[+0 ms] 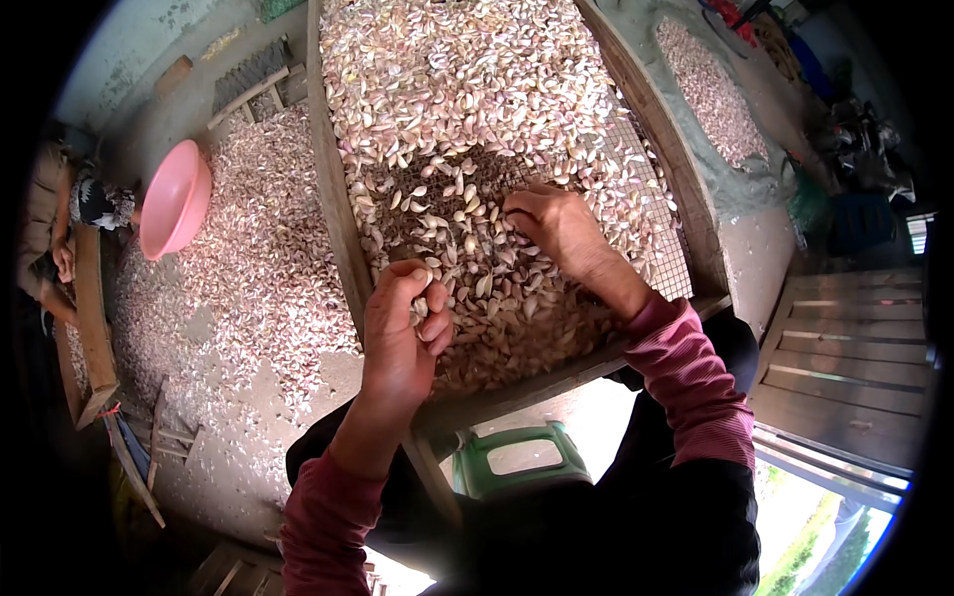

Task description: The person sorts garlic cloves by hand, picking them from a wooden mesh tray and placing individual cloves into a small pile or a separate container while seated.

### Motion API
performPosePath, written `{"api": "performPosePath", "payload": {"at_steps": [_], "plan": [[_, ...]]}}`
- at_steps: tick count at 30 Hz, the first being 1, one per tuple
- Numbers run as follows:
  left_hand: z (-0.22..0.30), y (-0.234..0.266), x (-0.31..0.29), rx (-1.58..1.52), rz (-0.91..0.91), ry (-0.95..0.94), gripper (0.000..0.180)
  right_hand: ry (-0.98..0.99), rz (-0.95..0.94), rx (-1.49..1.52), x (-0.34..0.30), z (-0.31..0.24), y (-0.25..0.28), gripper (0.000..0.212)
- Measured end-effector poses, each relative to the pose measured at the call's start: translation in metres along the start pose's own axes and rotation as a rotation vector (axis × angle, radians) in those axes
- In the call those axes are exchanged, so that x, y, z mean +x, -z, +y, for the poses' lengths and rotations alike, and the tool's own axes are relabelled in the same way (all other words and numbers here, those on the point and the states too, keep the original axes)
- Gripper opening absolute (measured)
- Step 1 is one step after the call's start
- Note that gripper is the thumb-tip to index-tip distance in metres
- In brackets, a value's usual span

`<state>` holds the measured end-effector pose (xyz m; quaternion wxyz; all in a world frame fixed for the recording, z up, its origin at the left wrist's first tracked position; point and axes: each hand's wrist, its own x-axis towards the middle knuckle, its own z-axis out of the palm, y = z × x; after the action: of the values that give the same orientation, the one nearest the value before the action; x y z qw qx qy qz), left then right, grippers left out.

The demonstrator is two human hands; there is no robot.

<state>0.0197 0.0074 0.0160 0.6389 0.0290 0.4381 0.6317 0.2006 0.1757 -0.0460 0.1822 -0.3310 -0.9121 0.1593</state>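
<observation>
Garlic cloves lie thick over a wire-mesh screen set in a wooden frame. Over the near left part of the screen, my left hand is curled closed around a few garlic cloves, one showing by the thumb tip. My right hand reaches down among the cloves at the middle of the screen. Its fingers are bent and pressed together; whatever they pinch is hidden. Between the hands, loose cloves are spread more thinly, with dark mesh showing through.
A pink basin rests on a wide heap of cloves covering the floor at left. Another person's hands are over a wooden frame at far left. A green stool stands below my screen. More cloves lie on a sheet at right.
</observation>
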Motion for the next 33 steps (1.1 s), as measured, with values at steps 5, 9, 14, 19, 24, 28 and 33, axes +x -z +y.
{"api": "performPosePath", "payload": {"at_steps": [5,9,14,19,24,28,33], "plan": [[0.004,0.006,-0.002,0.012,-0.043,0.024,0.014,-0.379,0.043,0.120,0.034,0.034,0.019,0.017],[0.005,0.008,0.001,0.025,-0.054,0.045,0.013,-0.247,-0.057,-0.103,0.067,0.047,0.012,0.024],[0.006,0.006,-0.002,0.033,-0.058,0.052,0.015,-0.120,-0.104,0.142,0.050,0.043,0.028,0.019],[0.002,0.011,-0.003,0.024,-0.055,0.052,0.012,-0.036,-0.214,0.089,0.015,0.030,0.016,0.026],[0.003,0.009,-0.002,0.037,-0.057,0.022,0.009,0.000,-0.072,-0.084,0.014,0.020,0.014,0.023],[0.004,0.009,0.000,0.044,-0.070,0.037,0.012,0.013,-0.079,-0.069,0.019,0.015,0.011,0.018],[0.004,0.009,0.001,0.024,-0.043,0.026,0.007,-0.084,0.080,0.146,0.022,0.020,-0.002,0.009]]}}
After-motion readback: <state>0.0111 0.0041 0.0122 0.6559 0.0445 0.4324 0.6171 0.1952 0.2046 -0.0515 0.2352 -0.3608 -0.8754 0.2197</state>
